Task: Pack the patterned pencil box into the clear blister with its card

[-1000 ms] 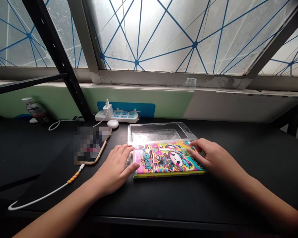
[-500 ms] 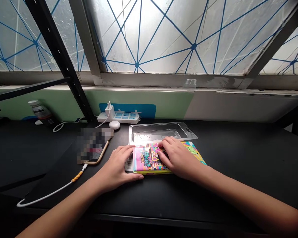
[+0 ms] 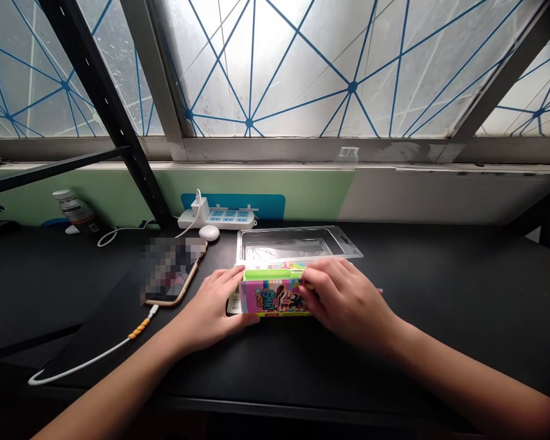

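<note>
In the head view, the left hand (image 3: 208, 307) and right hand (image 3: 346, 302) close narrowly on either end of a bright cartoon-printed box (image 3: 268, 296), a clear plastic blister tray (image 3: 297, 244) just behind the grip, a phone (image 3: 172, 272) left of it

We find the screen of the smartphone (image 3: 170, 269) pixelated and unreadable. The right hand (image 3: 346, 302) covers the right part of the printed box (image 3: 268, 296), and the left hand (image 3: 208, 311) overlaps its left end. The barcode label (image 3: 233, 304) and the label on the bottle (image 3: 76, 211) are too small to read. We lose the left forearm (image 3: 105, 382) and right forearm (image 3: 467, 379) at the lower edge of the view.
</note>
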Motion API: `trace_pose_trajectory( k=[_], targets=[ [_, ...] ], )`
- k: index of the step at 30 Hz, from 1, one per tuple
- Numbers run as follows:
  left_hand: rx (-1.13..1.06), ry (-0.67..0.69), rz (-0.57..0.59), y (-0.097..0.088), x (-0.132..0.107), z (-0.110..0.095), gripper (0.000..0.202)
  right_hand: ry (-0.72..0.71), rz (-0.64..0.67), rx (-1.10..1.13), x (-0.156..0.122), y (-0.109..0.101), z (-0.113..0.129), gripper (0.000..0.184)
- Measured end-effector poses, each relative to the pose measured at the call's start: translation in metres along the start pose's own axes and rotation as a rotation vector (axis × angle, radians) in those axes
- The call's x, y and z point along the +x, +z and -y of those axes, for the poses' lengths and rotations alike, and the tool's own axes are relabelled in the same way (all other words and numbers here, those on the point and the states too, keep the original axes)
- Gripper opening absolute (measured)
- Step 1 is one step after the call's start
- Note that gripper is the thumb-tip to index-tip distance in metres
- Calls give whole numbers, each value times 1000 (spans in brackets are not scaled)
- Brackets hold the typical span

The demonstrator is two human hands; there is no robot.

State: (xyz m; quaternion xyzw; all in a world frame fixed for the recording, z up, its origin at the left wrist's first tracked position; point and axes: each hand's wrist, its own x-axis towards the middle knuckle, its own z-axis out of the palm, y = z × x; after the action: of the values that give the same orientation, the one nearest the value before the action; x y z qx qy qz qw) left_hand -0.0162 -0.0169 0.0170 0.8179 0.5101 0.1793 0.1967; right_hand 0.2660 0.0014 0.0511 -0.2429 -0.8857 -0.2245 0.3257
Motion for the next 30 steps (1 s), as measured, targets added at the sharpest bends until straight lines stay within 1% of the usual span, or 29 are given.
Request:
trace_pose_trajectory(
  k=[3, 4, 6, 7, 9, 11, 13, 14, 17, 19, 20, 22, 25, 27, 30],
  targets=[
    [-28, -19, 11, -3, -3, 2, 81, -183, 110, 126, -11, -30, 9, 21],
    [-39, -21, 24, -5, -4, 3, 83, -212, 150, 185, -15, -39, 12, 22],
    [-51, -26, 63, -9, -8, 5, 83, -198, 235, 314, -24, -53, 17, 24],
    [-54, -32, 83, -11, -11, 7, 80, -170, 277, 379, -30, -57, 17, 27],
    [-68, -50, 106, -14, -14, 11, 71, -100, 357, 488, -42, -60, 10, 41],
    [-97, -67, 99, -15, -15, 14, 62, -15, 424, 552, -56, -58, -7, 52],
    [-112, -68, 75, -13, -14, 15, 58, 90, 471, 565, -73, -53, -29, 61],
    [-108, -64, 62, -12, -13, 14, 60, 156, 483, 560, -81, -50, -40, 69],
    [-70, -51, 43, -10, -11, 11, 72, 377, 528, 580, -102, -42, -66, 104],
    [-51, -48, 39, -10, -10, 8, 77, 469, 577, 613, -111, -39, -72, 122],
    [-45, -44, 35, -9, -10, 8, 77, 495, 598, 626, -114, -38, -73, 127],
    [-33, -33, 24, -9, -10, 8, 76, 526, 625, 640, -115, -38, -71, 127],
    [-29, -19, 10, -9, -10, 10, 68, 587, 594, 656, -112, -40, -67, 114],
    [-46, -14, 1, -9, -11, 12, 60, 642, 518, 710, -109, -39, -67, 97],
    [-85, -13, 4, -8, -11, 14, 54, 775, 396, 852, -107, -37, -70, 64]
  ],
)
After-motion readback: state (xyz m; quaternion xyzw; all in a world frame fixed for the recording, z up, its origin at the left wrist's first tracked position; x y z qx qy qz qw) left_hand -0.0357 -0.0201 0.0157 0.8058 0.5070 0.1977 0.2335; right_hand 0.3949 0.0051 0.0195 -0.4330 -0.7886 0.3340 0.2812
